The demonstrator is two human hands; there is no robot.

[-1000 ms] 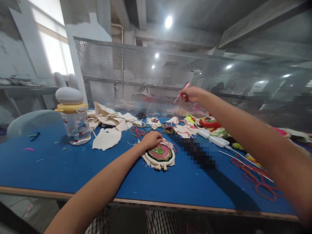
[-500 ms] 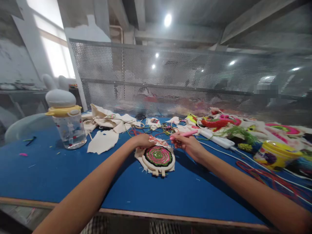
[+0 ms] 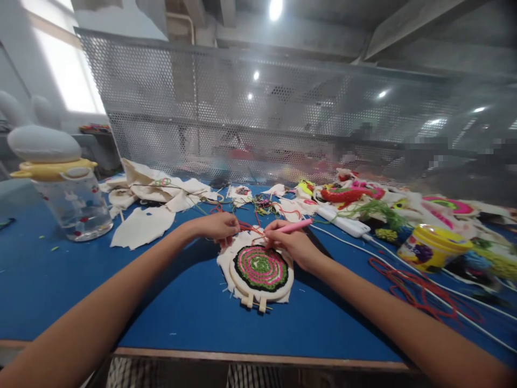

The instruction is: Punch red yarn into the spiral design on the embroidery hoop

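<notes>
Metal mesh (image 3: 226,129) stands along the back edge of the bench (image 3: 194,328). Toward the front edge lies a hoop (image 3: 276,295); the left hand (image 3: 222,228) pinches red yarn (image 3: 247,226), the right hand (image 3: 291,242) grips a pink tool (image 3: 298,226).

The hoop (image 3: 274,296) presented a smooth, matt surface resembling wood or plastic. The cloth (image 3: 226,261) was matt fabric with a frayed edge; the yarn disc (image 3: 262,265) was rough and looped. The pen-shaped tool (image 3: 298,225) appeared to be smooth plastic. The tabletop (image 3: 194,318) was smooth. The screen (image 3: 242,137) was perforated metal. The bottle (image 3: 78,210) had a clear, glossy body.
</notes>
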